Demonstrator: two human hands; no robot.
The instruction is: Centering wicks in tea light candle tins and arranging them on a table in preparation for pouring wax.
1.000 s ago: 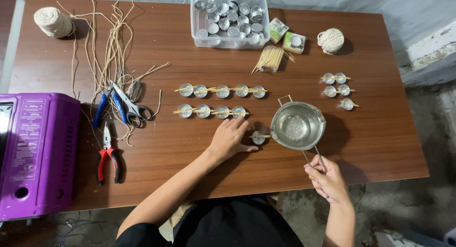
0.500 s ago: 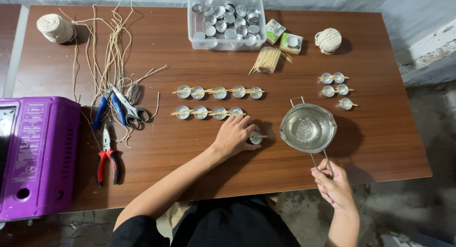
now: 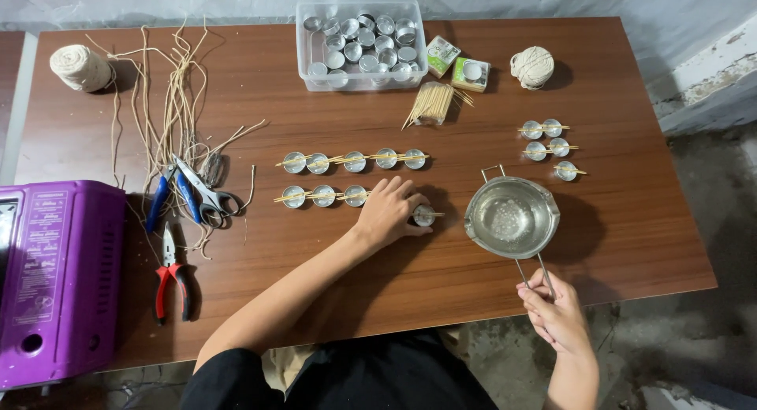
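— Left hand (image 3: 390, 213), item one: we log it palm down on the worktop (image 3: 631, 244), fingers curled loosely around a small metal cup (image 3: 424, 215) at the right end of the nearer row. Fingertips touch the cup's rim; it is steadied on the wood, not lifted.

— Right hand (image 3: 556, 307), item two: closed around the end of the wire handle (image 3: 535, 270) of a small steel melting pot (image 3: 512, 218). We count that as a firm grip.

— Relation between them?

— Pot just to the right of the cup, bowl near it but apart. Handle's long axis runs from the bowl back toward our body, slightly rightward. Cup lies left of the pot, so the left hand is the nearer one to it; the right hand sits well behind the bowl, off the worktop's front edge.

— Whether the pot rests on the wood or hangs just above, we cannot tell. Contents look clear and shiny.

— Remaining stock: two rows of cups (image 3: 355, 161) with sticks laid across, a smaller group (image 3: 552, 138) far right, a clear tub of empty cups (image 3: 363, 43), a bundle of sticks (image 3: 430, 104), scissors (image 3: 197, 193), pliers (image 3: 169, 272), cut wick lengths (image 3: 169, 95), a purple appliance (image 3: 55, 276).
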